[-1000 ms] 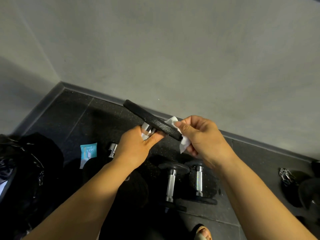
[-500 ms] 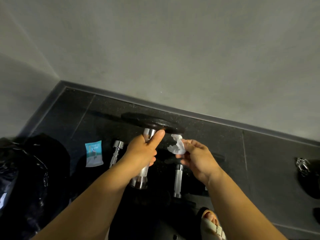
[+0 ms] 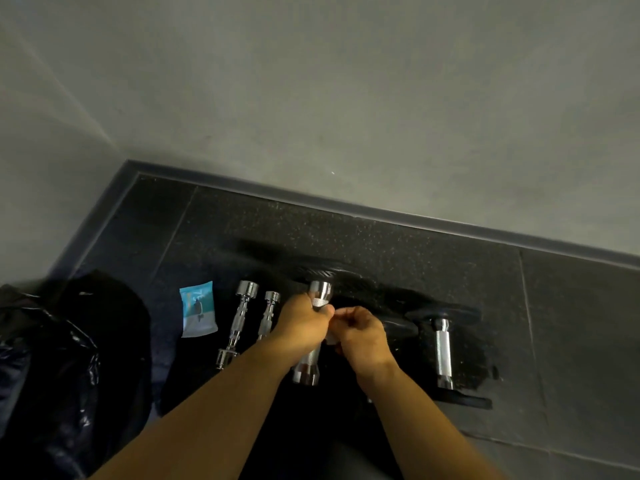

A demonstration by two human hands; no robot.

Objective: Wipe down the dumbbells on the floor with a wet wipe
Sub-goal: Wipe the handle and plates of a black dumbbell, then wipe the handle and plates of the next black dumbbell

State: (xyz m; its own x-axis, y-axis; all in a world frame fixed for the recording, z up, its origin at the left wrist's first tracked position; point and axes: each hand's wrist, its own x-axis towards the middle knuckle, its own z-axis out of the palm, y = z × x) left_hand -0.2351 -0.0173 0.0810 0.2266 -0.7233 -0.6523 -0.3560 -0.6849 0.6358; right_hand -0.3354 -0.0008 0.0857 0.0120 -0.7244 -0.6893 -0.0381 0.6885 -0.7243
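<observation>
Dark speckled floor tiles are bounded by a grey skirting strip and a plain grey wall, with a room corner at the left.

1. One dumbbell is held near the middle of the view. Its knurled chrome handle is gripped by the left hand, whose fingers are wrapped round the upper part of the handle. A black plate is fitted at the far end. The near chrome collar is exposed below the hand. Whether this dumbbell rests on the floor cannot be told.
2. The right hand is placed just beside the left hand, against the same handle, with its fingers curled. A small pale scrap, taken to be the wet wipe, is pinched under those fingers and is otherwise hidden.
3. A second dumbbell, with a black plate at each end, lies on the floor to the right, apart from both hands.
4. Two bare chrome bars lie side by side on the floor to the left of the held dumbbell.
5. A teal and white wipe packet lies flat just left of the bars.
6. A black plastic bag is located at the left edge.
</observation>
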